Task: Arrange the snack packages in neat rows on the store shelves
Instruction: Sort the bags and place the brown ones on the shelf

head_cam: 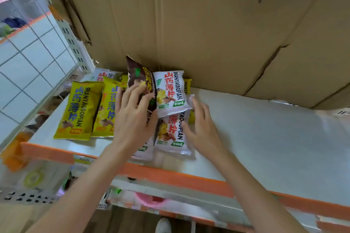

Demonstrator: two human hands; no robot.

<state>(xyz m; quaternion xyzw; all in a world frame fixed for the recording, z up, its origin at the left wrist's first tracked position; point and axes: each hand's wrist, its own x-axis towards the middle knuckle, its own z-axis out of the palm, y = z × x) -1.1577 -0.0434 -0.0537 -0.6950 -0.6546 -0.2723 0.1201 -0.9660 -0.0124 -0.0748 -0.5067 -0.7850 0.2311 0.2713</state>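
Snack packages are all bunched at the left end of the white shelf [265, 138], with the whole right stretch of it bare. Left hand [132, 117] has its fingers wrapped round a dark brown packet [140, 79], tipped up on end with its long axis running away toward the cardboard boxes [208, 24] behind. Right hand [200, 126] is open, fingers spread, touching the right edge of the white packets and not gripping anything. So the brown one sits straight ahead of the left hand, and that's the nearer hand by far. Count as best I can: two yellow packets [77, 111] lying flat at the left, one brown, at least three white packets [170, 89] overlapping, plus scraps of more yellow and white peeking out behind, can't count those. I'd guess the brown one needs laying down parallel to the yellows.
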